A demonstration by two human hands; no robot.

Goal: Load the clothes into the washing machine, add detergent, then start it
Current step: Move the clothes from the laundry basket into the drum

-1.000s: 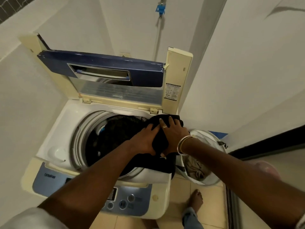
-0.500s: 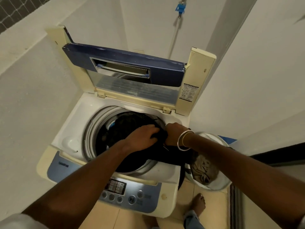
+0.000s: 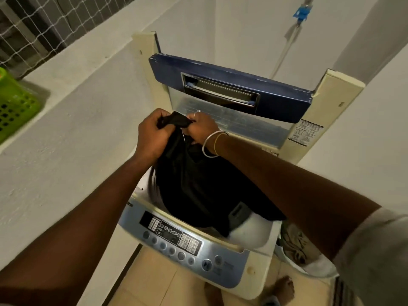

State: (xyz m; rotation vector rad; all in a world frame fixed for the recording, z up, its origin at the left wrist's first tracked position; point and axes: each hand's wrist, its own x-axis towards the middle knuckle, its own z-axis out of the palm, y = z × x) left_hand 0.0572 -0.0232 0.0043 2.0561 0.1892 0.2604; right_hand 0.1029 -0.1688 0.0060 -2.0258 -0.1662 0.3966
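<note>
Black cloth [image 3: 198, 184] is bunched at its top edge between my left hand [image 3: 152, 133] and right hand [image 3: 203, 127], both clamped on it with curled fingers, close together. The rest hangs over the washer [image 3: 198, 250] opening, one end draped across the right rim. The blue lid [image 3: 231, 85] stands open behind. A hamper [image 3: 295, 244] sits just right of the washer; a green basket [image 3: 15, 102] sits far left.
</note>
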